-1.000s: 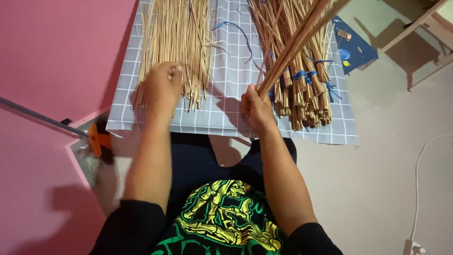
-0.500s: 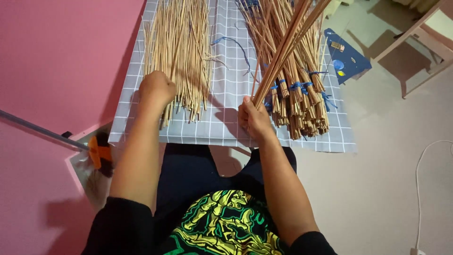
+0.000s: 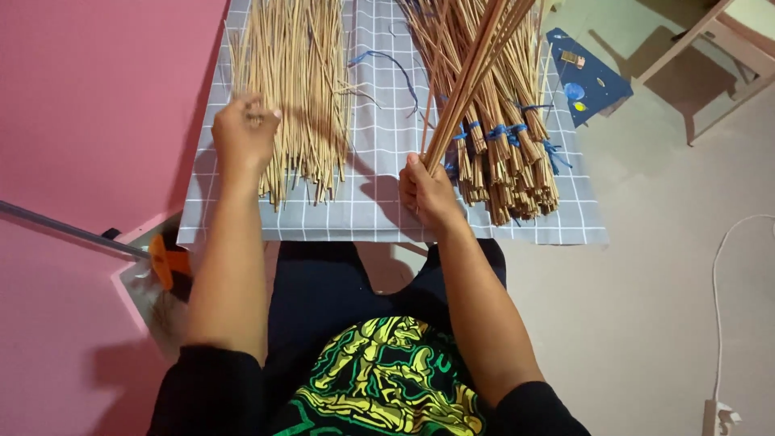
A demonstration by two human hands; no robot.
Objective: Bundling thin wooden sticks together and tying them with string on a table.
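— What have I got in hand?

— My right hand (image 3: 428,194) is clenched round a handful of long sticks (image 3: 472,77), gripping their lower ends; they slant up toward one o'clock, above the tied bundles (image 3: 504,157) with blue bands, which lie at three o'clock of that hand.

— And my left?

— My left hand (image 3: 245,136) rests on the loose pile of thin sticks (image 3: 295,89), fingers curled onto the stalks; whether they pinch any I cannot tell.

— Around them?

— Both heaps lie on a grey checked cloth (image 3: 379,206). A blue board (image 3: 588,77) sits at two o'clock, an orange clamp (image 3: 169,260) at eight o'clock by the pink wall (image 3: 89,97).
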